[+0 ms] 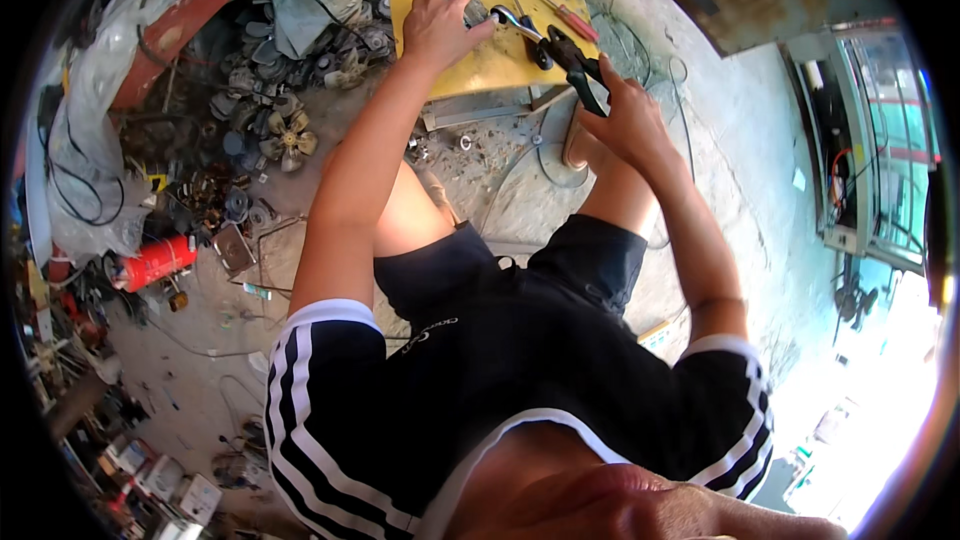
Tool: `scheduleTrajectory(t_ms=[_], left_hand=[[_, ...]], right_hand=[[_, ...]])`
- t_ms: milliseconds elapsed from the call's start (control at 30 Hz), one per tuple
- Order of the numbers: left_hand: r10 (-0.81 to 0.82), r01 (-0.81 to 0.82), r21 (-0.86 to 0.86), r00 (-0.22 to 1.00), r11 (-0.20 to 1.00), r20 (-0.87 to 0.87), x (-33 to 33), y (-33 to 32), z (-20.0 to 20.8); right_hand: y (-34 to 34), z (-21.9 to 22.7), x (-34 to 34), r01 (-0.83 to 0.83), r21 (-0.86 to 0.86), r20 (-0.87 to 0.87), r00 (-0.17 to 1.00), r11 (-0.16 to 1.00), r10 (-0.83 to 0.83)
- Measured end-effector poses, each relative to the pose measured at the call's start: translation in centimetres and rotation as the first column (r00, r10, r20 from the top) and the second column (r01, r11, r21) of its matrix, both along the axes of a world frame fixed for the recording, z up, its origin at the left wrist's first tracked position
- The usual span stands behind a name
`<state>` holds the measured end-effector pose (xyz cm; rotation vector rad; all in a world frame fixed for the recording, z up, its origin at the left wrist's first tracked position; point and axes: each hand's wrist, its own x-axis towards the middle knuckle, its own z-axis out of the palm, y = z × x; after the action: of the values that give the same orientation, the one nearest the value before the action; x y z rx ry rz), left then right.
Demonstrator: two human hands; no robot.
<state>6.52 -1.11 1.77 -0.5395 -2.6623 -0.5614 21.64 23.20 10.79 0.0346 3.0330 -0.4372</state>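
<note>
The left hand [437, 28] is half open, fingers and thumb curved around a rough gray block [463, 6], which sits on the far part of a yellow-topped low table [465, 75]. The right hand [632, 120] is closed around the handles of dark pliers [577, 65], whose head points up and leftward over the table's right side; how far their jaws stand apart cannot be told. Between the two hands, a silver-coloured tool [517, 24] with a rounded head lies near the left thumb, beside a dark-handled tool [543, 57]. Farther right on the tabletop is a screwdriver with a red handle [577, 25], its shaft slanting up and leftward. Below the table, small debris and a looping cable lie on the gray concrete floor [490, 165], between the person's bare legs and dark shorts [430, 270]. To the left is a heap of dark metal parts [265, 55], with a pale bladed wheel [289, 139] at its near edge and a red cylinder [160, 262] nearer the person. A glass-fronted cabinet [893, 145] stands well apart at the right.
</note>
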Motion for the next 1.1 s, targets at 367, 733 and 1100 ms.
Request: scheduleTrajectory(t_ms=[367, 733, 1100], left_hand=[[0.061, -0.082, 0.13, 0.985, 0.988, 0.159, -0.7, -1.4, -0.4], [0.022, -0.047, 0.151, 0.986, 0.987, 0.167, -0.8, -1.0, -0.5], [0.027, -0.061, 0.201, 0.985, 0.978, 0.169, -0.9, -1.2, -0.4]], right_hand=[[-4.3, 10.7, -3.5, -0.174, -0.242, -0.653, 0.757, 0.955, -0.028], [-0.7, 2.7, 0.1, 0.038, -0.188, -0.17, 0.983, 0.981, -0.071], [-3.0, 6.8, -1.1, -0.151, -0.309, -0.688, 0.717, 0.939, -0.111]])
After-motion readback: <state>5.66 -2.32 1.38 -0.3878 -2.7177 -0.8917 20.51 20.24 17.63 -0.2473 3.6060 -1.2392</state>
